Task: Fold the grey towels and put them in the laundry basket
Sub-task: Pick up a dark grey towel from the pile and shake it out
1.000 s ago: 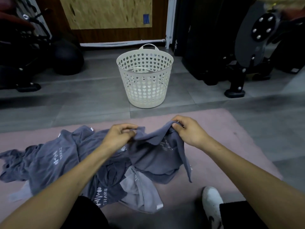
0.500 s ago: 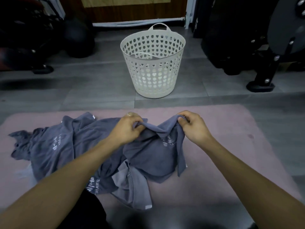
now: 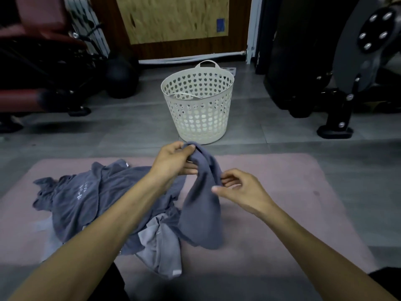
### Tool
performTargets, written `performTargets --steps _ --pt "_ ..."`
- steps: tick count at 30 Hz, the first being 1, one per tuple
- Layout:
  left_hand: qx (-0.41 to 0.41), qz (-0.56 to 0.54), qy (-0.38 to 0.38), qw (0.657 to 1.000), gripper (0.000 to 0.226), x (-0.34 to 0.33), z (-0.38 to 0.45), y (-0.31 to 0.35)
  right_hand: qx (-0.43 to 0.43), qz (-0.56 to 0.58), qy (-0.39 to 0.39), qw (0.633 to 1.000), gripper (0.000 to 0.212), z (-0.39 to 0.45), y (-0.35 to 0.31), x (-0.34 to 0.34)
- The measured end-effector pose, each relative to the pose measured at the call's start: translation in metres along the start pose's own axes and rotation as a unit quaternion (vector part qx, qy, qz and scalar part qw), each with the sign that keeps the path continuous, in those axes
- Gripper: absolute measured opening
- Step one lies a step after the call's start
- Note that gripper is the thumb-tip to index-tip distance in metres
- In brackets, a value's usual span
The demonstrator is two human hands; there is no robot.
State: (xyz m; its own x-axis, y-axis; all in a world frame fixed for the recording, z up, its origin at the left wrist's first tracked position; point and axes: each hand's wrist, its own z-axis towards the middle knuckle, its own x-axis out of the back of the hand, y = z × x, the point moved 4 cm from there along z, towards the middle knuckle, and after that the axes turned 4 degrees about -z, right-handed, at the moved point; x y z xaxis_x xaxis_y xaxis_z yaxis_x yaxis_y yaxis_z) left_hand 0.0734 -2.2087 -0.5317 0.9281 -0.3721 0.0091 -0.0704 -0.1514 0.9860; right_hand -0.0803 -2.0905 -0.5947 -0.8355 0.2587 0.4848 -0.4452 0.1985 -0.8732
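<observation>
towel [image 3: 200, 205]: hanging lengthwise over the mat [image 3: 282, 192], top lifted, bottom resting beside the pile [image 3: 93, 200] | left hand [image 3: 173, 161]: pinching the top corner | right hand [image 3: 236, 190]: fingers loosely curled at its right edge, nearer mid-length, grip unclear | basket [image 3: 198, 101]: standing beyond the mat, bare mat lying open to the right.

We are showing two bare forearms, sleeveless up to the near frame edge; left hand [image 3: 173, 161] and right hand [image 3: 240, 192] are wearing no gloves. We are wearing dark trousers [image 3: 112, 285], near left.
</observation>
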Motion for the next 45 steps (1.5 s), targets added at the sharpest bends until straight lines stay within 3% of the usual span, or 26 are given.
performTargets --steps 2,4,7,9,12,15,17,19,21,24,26,28,30,32,35,37,39,41,43,45 --pt "-0.005 -0.034 -0.003 0.999 0.016 -0.006 -0.014 0.015 0.034 -0.072 -0.041 0.996 0.04 -0.013 -0.005 -0.009" --pt "-0.024 -0.053 -0.011 0.998 0.017 -0.009 -0.029 0.03 0.059 -0.12 -0.008 0.991 0.021 -0.019 -0.007 -0.007" --pt "-0.105 -0.017 0.012 0.994 0.012 0.001 -0.047 0.042 0.07 -0.111 0.047 0.99 0.028 -0.023 -0.017 0.008" --pt "-0.137 0.038 0.0 0.99 0.013 0.008 -0.053 0.036 0.08 -0.082 0.052 0.992 0.019 -0.023 -0.03 0.019" --pt "-0.113 0.06 -0.093 0.987 0.032 0.008 -0.062 0.011 0.102 -0.068 0.034 0.992 0.012 -0.024 -0.058 0.03" --pt "-0.143 0.055 -0.161 0.975 0.034 0.002 -0.071 -0.004 0.131 -0.086 0.008 0.988 0.02 -0.018 -0.082 0.037" --pt "-0.143 0.057 -0.195 0.969 0.056 0.003 -0.069 -0.014 0.144 -0.106 0.006 0.984 0.016 -0.006 -0.089 0.042" --pt "-0.116 0.098 -0.216 0.965 0.081 0.004 -0.061 -0.026 0.143 -0.083 0.005 0.986 0.014 0.006 -0.09 0.046" --pt "-0.095 0.204 -0.183 0.957 0.089 0.002 -0.046 -0.039 0.139 -0.029 0.015 0.99 0.014 0.015 -0.093 0.049" --pt "-0.122 0.294 -0.064 0.946 0.051 -0.003 -0.019 -0.041 0.138 0.004 0.035 0.99 0.016 0.026 -0.094 0.046" --pt "-0.169 0.305 -0.039 0.937 0.03 -0.006 -0.004 -0.032 0.115 -0.012 0.057 0.992 0.019 0.037 -0.085 0.045" --pt "-0.162 0.265 -0.021 0.95 0.01 -0.005 0.01 -0.022 0.062 -0.047 0.087 0.993 0.023 0.046 -0.07 0.048" --pt "-0.055 0.092 0.001 0.994 0.009 0.003 0.022 -0.019 0.005 -0.069 0.111 0.991 0.023 0.048 -0.049 0.05" --pt "0.074 -0.082 0.001 0.994 0.005 0.007 0.029 -0.02 -0.043 -0.06 0.103 0.992 0.035 0.048 -0.025 0.043" --pt "0.139 -0.178 0.012 0.974 0.005 0.015 0.044 -0.022 -0.113 -0.059 -0.033 0.991 0.055 0.039 -0.009 0.021" --pt "0.145 -0.197 0.023 0.969 0.01 0.02 0.053 -0.024 -0.136 -0.045 -0.126 0.982 0.054 0.033 -0.008 0.006" --pt "0.14 -0.225 0.022 0.964 0.008 0.021 0.059 -0.025 -0.126 -0.073 -0.171 0.974 0.059 0.032 -0.008 -0.004" --pt "0.139 -0.247 0.015 0.959 0.014 0.02 0.065 -0.024 -0.113 -0.127 -0.17 0.971 0.068 0.036 -0.003 -0.014" --pt "0.147 -0.26 -0.006 0.954 0.01 0.017 0.068 -0.022 -0.089 -0.156 -0.135 0.974 0.054 0.044 0.002 -0.02" --pt "0.151 -0.266 -0.015 0.952 0.019 0.017 0.072 -0.023 -0.043 -0.157 -0.085 0.983 0.02 0.052 0.003 -0.02"
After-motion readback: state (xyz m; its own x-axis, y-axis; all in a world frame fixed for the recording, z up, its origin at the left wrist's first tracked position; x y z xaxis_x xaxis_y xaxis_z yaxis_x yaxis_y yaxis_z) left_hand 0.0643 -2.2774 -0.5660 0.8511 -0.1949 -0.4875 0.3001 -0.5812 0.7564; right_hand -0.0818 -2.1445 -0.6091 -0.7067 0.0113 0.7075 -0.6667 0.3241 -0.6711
